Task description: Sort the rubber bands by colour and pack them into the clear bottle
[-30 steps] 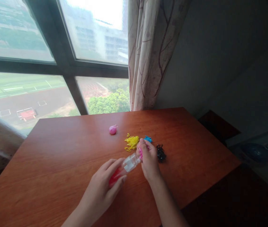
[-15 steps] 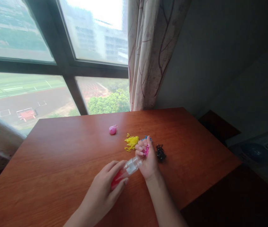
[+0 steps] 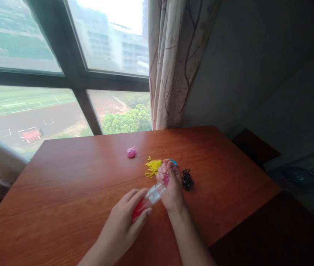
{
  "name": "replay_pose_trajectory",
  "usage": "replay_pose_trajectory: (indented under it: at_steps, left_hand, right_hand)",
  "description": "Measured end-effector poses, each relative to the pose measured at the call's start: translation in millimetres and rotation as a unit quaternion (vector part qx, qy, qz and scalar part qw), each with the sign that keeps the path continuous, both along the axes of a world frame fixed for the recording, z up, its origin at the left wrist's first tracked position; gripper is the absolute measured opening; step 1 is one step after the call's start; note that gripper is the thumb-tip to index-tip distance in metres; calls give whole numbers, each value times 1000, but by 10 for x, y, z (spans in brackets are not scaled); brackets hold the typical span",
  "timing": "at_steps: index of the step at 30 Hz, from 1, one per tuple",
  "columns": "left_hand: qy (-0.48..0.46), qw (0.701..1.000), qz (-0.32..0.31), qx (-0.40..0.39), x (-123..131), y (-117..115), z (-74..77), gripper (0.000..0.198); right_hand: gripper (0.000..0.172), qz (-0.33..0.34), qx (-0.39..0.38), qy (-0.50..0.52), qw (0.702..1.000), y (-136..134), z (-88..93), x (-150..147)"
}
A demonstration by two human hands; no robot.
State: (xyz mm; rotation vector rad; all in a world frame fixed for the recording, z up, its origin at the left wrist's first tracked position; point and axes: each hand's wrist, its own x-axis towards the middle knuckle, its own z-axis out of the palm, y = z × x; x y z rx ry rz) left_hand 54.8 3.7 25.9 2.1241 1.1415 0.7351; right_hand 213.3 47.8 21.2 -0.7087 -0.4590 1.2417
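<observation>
My left hand (image 3: 126, 214) is wrapped round a clear plastic bottle (image 3: 153, 195) with something red inside. The bottle lies tilted, its neck pointing up and right against my right hand (image 3: 171, 184). My right hand is curled closed round pink rubber bands (image 3: 166, 178), which show between thumb and fingers. Just behind it lies a pile of yellow rubber bands (image 3: 154, 166). A few blue bands (image 3: 174, 162) peek out past the fingers, mostly hidden. To the right sits a black heap of bands (image 3: 187, 180).
A small round pink object (image 3: 131, 152) with a knotted-looking top stands farther back on the brown wooden table (image 3: 71, 184). Behind the table are a window (image 3: 118, 111) and a patterned curtain (image 3: 170, 74). The table's right edge drops to a dark area.
My right thumb has folded down over the pink bands, and the hand has closed and shifted slightly left. The left hand and bottle have barely moved.
</observation>
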Motion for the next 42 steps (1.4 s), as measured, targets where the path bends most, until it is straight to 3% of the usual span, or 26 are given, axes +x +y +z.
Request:
replay_pose_trajectory:
  at_steps: [6,13,23,28,35,42]
  left_hand:
    - [13,1000,-1,-10,8,-15,-11,33]
    - [21,1000,4,-19,34,-24,-23,32]
    - [8,999,1,-36,56,-13,-3,30]
    - [0,999,7,-31,54,-4,-3,32]
    - [-2,1000,13,-22,31,-16,-15,32]
    - [-5,1000,15,-19,15,11,-5,30]
  right_hand:
    - [46,-29,32,-49,998,-14,29,-38]
    - [57,-33,44,0,998,-5,26,-38]
    - [17,-56,9,36,998,-27,11,-70]
    - [12,-44,12,54,998,-57,16,-117]
    - [18,-36,32,40,998,-72,-22,-115]
    - [16,15,23,28,999,-56,-18,-68]
